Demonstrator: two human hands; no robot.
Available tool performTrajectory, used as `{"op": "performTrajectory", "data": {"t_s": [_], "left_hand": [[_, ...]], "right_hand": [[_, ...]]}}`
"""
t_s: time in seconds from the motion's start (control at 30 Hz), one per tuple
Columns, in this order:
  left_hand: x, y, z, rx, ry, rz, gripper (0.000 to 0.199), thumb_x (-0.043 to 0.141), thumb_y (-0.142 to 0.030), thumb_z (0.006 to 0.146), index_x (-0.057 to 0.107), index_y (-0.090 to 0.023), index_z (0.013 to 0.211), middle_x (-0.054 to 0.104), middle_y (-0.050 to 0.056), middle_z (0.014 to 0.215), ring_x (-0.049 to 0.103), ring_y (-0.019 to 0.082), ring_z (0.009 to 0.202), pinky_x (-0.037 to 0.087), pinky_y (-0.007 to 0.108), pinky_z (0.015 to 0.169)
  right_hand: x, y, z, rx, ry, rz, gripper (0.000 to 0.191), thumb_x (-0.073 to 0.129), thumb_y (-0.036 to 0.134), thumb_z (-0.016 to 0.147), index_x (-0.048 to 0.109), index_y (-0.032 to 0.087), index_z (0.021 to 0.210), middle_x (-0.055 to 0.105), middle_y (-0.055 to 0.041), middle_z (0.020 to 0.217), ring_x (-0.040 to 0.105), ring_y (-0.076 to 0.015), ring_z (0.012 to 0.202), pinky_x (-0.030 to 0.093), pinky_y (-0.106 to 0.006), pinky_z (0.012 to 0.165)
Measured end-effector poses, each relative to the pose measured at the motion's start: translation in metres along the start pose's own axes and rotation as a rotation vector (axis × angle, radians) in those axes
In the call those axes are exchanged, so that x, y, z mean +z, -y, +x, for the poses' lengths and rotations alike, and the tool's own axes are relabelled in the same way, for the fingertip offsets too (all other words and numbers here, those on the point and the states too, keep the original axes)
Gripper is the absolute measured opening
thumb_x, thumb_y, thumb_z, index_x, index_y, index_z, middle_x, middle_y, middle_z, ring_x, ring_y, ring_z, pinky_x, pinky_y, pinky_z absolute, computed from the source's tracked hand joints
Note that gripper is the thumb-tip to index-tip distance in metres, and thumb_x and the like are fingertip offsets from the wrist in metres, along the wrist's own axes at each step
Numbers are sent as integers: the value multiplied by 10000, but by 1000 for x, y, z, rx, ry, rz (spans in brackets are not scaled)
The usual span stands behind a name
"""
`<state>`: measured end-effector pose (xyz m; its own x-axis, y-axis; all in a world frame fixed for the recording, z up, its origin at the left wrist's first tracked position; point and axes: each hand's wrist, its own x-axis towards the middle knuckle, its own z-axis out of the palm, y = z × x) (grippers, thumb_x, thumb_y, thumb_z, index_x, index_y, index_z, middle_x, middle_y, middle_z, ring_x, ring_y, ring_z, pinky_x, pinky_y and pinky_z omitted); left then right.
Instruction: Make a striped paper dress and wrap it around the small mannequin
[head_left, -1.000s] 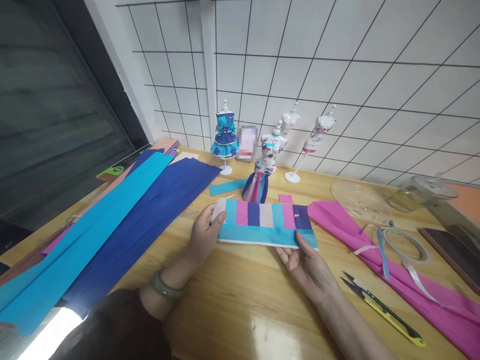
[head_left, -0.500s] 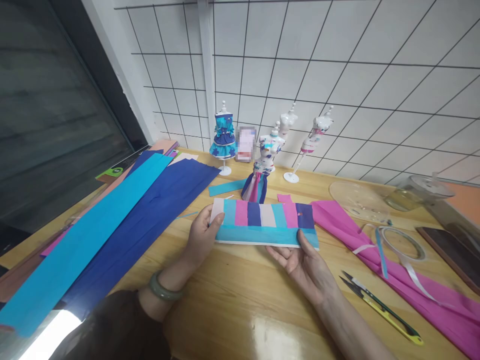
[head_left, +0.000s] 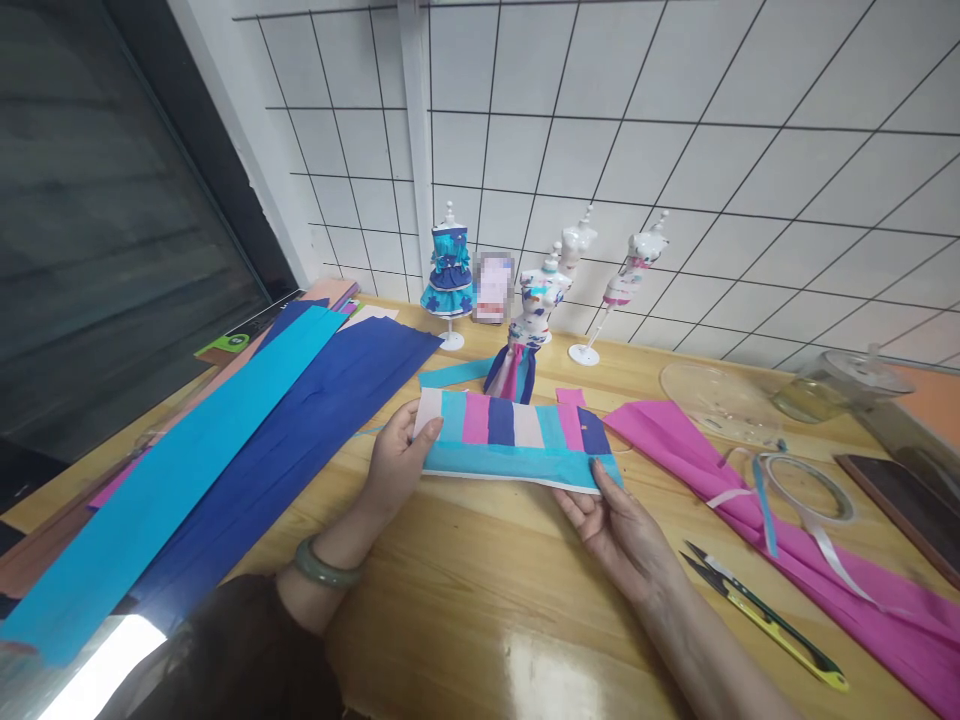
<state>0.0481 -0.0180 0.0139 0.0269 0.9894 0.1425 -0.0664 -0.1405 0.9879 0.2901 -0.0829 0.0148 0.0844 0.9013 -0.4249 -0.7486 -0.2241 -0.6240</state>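
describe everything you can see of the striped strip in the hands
The striped strip looks like crepe paper: eight blocks, beige, light blue, pink, dark blue, twice over, above a light blue band with a white lower edge. Slightly bowed, it is held over the table, left hand at its left end, right hand at its lower right.

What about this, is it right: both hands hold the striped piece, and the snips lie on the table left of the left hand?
Wrong side: the head view shows the snips on the table right of the right hand. That and the left hand do hold the striped piece.
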Motion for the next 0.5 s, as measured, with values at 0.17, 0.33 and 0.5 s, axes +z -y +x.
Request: {"op": "performTrajectory", "data": {"t_s": [0.17,0.33,0.5], "left_hand": [[-6,1,6,16,1,-9,416,632,-402,799,561,-135,1109,702,81,980,663,186,815,509,270,710],[-10,1,9,-10,-3,5,399,648,-410,782,587,-130,1059,707,80,946,660,184,796,507,262,690],[-11,4,9,-16,22,-20,442,651,-411,779,567,-129,1109,706,80,950,665,183,782,514,276,702]], "right_hand": [[0,4,0,-33,58,-89,271,707,252,787,660,160,1037,733,-93,1018,693,-238,936,547,-394,883],[-3,6,2,-44,103,-190,255,726,298,767,684,131,955,736,-113,993,701,-255,906,538,-421,894],[-6,5,3,-48,97,-222,279,750,321,739,690,144,946,745,-98,963,696,-244,926,526,-389,916]]}}
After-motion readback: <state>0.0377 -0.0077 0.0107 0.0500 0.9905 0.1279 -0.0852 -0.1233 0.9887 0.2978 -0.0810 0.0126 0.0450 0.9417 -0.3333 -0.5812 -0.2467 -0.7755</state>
